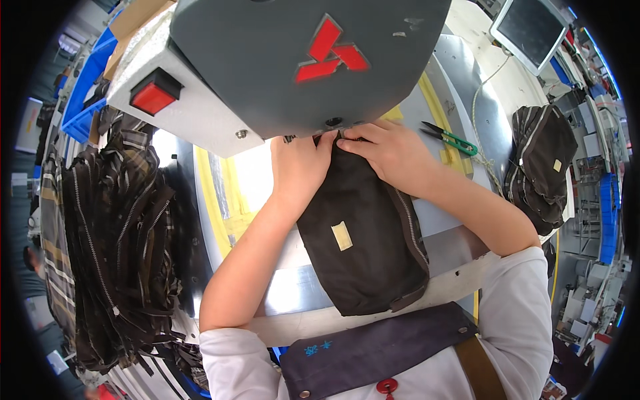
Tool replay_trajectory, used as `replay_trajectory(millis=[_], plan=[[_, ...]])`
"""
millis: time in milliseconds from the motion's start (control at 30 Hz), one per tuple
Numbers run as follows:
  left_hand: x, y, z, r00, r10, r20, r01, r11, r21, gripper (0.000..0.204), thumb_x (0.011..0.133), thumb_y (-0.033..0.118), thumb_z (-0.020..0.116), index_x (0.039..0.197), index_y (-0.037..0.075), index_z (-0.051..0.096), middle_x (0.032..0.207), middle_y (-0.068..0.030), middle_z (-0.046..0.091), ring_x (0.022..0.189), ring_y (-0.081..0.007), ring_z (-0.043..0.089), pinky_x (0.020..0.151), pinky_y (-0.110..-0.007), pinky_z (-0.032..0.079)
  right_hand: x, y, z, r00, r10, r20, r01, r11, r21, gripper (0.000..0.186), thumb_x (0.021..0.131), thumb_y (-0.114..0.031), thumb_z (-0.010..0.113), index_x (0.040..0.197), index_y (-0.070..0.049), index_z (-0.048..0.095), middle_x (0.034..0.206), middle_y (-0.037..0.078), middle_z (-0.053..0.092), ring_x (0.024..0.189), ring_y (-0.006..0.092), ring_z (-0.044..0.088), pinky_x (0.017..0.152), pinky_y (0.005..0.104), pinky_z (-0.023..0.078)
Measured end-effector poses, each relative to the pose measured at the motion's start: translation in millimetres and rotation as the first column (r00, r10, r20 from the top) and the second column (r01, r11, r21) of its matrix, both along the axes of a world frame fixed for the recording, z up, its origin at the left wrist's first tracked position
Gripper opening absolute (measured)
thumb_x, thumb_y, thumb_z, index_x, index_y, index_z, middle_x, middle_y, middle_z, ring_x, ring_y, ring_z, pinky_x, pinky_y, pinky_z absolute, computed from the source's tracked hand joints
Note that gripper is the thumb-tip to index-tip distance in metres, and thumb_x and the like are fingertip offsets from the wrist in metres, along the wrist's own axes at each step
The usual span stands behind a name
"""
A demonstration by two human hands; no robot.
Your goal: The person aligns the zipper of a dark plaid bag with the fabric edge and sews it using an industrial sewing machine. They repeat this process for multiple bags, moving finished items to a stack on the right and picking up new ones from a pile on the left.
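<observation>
A dark brown fabric pouch (pixel 363 220) with a zipper along its right side and a small cream patch lies in front of me. Its near end hangs over the table edge. My left hand (pixel 301 165) pinches the far left of its narrow end, thumb pressed against the cloth. On the other side, my right hand (pixel 393 155) grips the same end with closed fingers. Both hands are right beneath the dark grey head of a sewing machine (pixel 267 60), which hides part of the fingertips and the stitching spot. Green-handled thread snips (pixel 455 140) lie beyond my right wrist.
A heap of dark and plaid zippered pieces (pixel 120 247) is piled on the left. More dark pouches (pixel 543 160) are stacked at the right. A red switch (pixel 155 93) sits on the machine's white side; a screen (pixel 531 30) stands far right. Blue bins (pixel 87 100) are at far left.
</observation>
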State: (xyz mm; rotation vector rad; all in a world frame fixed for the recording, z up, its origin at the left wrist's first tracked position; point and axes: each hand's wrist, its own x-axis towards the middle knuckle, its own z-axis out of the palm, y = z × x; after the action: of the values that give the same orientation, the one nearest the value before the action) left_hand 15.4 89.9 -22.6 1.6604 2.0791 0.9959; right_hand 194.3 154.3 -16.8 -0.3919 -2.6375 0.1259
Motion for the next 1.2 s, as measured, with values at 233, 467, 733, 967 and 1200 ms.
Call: replay_trajectory(millis=[233, 467, 733, 967, 1200], plan=[[-6, -3, -4, 1.000, -0.028, 0.004, 0.027, 0.995, 0.095, 0.022, 0.086, 0.022, 0.066, 0.093, 0.001, 0.070, 0.081, -0.0145, 0.069, 0.080, -0.0336, 0.065, 0.075, -0.040, 0.049, -1, -2, 1, 1.000, -0.004, 0.031, 0.002, 0.997, 0.071, 0.027, 0.080, -0.009, 0.057, 0.105, -0.008, 0.067, 0.098, 0.003, 0.059, 0.091, 0.0189, 0.061, 0.078, 0.0327, 0.049], [8, -43, 12, 0.890, -0.268, -0.368, 0.371, 0.895, 0.246, 0.028, 0.075, 0.007, 0.072, 0.100, -0.002, 0.063, 0.108, -0.0134, 0.065, 0.100, -0.0317, 0.061, 0.087, -0.041, 0.048, 1, -4, 1, 1.000, -0.026, 0.018, 0.025, 0.999, 0.040, 0.026, 0.081, -0.011, 0.055, 0.104, -0.009, 0.067, 0.100, 0.003, 0.060, 0.093, 0.0200, 0.061, 0.081, 0.0339, 0.047], [1, -45, 14, 0.863, -0.347, -0.367, 0.430, 0.886, 0.173, 0.043, 0.076, 0.019, 0.074, 0.110, -0.002, 0.059, 0.115, -0.0142, 0.062, 0.103, -0.0321, 0.060, 0.089, -0.039, 0.049, -1, -6, -5, 0.985, -0.123, -0.122, 0.108, 0.986, -0.124, 0.018, 0.081, -0.009, 0.059, 0.098, -0.009, 0.065, 0.099, 0.005, 0.062, 0.089, 0.0241, 0.063, 0.074, 0.0378, 0.051], [-1, -43, 15, 0.840, -0.388, -0.380, 0.471, 0.868, 0.155, 0.045, 0.076, 0.020, 0.074, 0.111, -0.003, 0.059, 0.120, -0.0158, 0.060, 0.108, -0.0327, 0.058, 0.092, -0.039, 0.048, -7, 6, 4, 0.916, -0.399, -0.042, 0.315, 0.779, -0.542, 0.013, 0.077, -0.014, 0.067, 0.089, -0.008, 0.064, 0.079, 0.007, 0.064, 0.075, 0.0255, 0.065, 0.065, 0.0380, 0.051], [0, -47, 16, 0.851, -0.366, -0.376, 0.438, 0.890, 0.126, 0.043, 0.074, 0.020, 0.075, 0.108, -0.001, 0.060, 0.122, -0.0130, 0.060, 0.110, -0.0313, 0.058, 0.094, -0.039, 0.046, -13, 9, 18, 0.926, -0.368, 0.082, 0.316, 0.641, -0.699, 0.013, 0.075, -0.012, 0.066, 0.086, -0.005, 0.064, 0.073, 0.006, 0.063, 0.069, 0.0220, 0.063, 0.063, 0.0343, 0.050]])
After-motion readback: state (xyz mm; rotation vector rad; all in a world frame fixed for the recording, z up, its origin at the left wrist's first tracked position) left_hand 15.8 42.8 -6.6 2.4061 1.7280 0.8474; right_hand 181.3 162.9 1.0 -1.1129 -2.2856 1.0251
